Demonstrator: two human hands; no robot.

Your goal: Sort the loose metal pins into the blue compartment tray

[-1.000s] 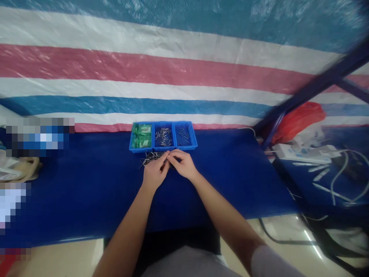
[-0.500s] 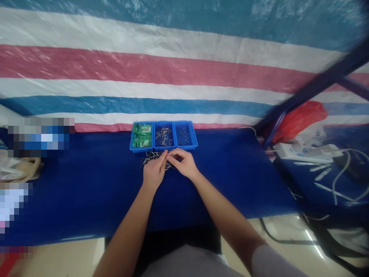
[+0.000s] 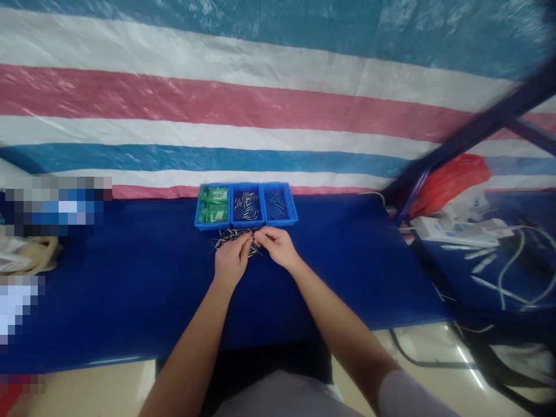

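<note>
My left hand (image 3: pixel 231 258) and my right hand (image 3: pixel 278 247) meet fingertip to fingertip above a pile of thin metal pins (image 3: pixel 226 236). Both are closed in a pinch. Something small and dark seems to sit between the fingertips, too tiny to name. My hands partly cover the pile, which lies just in front of three joined blue bins (image 3: pixel 264 222). Green packets (image 3: pixel 216 213) fill the left bin. Many short metal pieces (image 3: pixel 247 204) lie in the middle one, and a few thin metal pins (image 3: pixel 276 202) are in the right one.
The blue tabletop (image 3: pixel 130 289) backs onto a striped tarp (image 3: pixel 260 104). At right, beyond a dark metal frame (image 3: pixel 410 197), are a red plastic bag (image 3: pixel 456 182), a white power strip (image 3: pixel 456 230) and cables. A beige item (image 3: pixel 41 255) sits at the left edge near blurred-out patches.
My fingertips have shifted slightly, and the right fingers have drawn in closer around the pinch, showing a small dark spot there. The bins and pile stay put.
</note>
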